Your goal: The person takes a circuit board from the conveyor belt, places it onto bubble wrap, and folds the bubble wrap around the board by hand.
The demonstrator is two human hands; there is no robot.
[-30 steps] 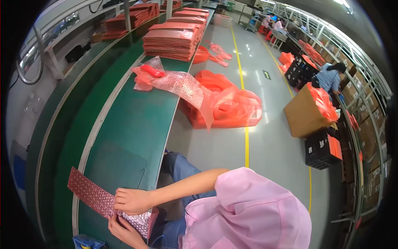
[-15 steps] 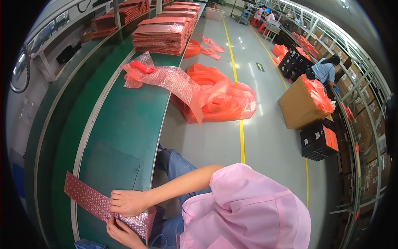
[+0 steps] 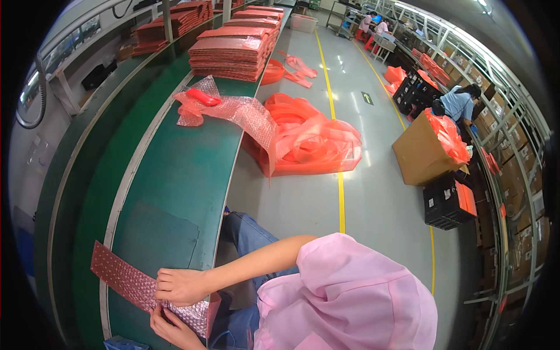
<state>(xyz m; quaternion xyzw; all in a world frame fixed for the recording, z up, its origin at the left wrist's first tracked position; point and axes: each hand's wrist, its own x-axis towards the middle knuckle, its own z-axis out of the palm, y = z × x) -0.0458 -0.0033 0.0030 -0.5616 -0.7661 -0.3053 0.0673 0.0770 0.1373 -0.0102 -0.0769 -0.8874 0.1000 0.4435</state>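
A long, narrow pink bubble-wrap bag [image 3: 125,277] lies slantwise across the near end of the green bench, its lower right end at the bench edge. My right hand [image 3: 182,287] presses down on its middle with curled fingers. Just below, my left hand [image 3: 174,331] grips the lower edge of the same bag, thumb and fingers close together near the right hand's fingertips. The exact pinch point is partly hidden.
Further along the green bench [image 3: 160,175] lies crumpled bubble wrap [image 3: 239,111] with a red object [image 3: 204,97] on it. Stacked pink bags [image 3: 227,55] stand beyond. Red plastic film [image 3: 315,140] heaps on the floor. A carton [image 3: 426,149] and a co-worker [image 3: 458,102] are at right.
The view has shifted very slightly. Both hands keep their place and hold on the bubble-wrap bag.
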